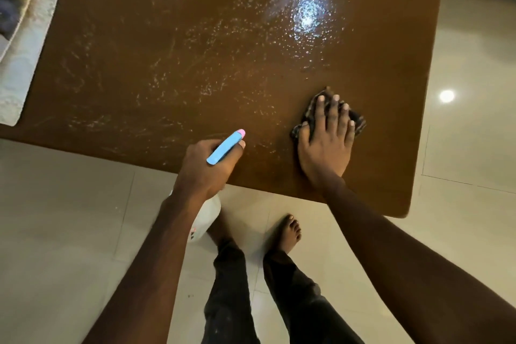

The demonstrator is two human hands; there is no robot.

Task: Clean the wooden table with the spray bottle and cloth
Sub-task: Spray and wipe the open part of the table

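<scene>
The left grip (pixel 206 167) is curled tight round the neck of the spray bottle (pixel 223 149). The bottle's blue head with its pink nozzle tip points out over the desk (pixel 167 64), and its white body hangs below the wrist, just off the desk's near edge. The right grip (pixel 326 145) lies apart and flat, fingers spread and straight, pressing a dark checked cloth (pixel 358 121) onto the near right part of the wooden top. The cloth is bunched under the palm and shows past the fingertips. Fine droplets and streaks cover much of the top, with a bright wet patch (pixel 310 12) toward the far side. The person's bare feet (pixel 289 232) stand on the pale tiled floor (pixel 69 218) below.
</scene>
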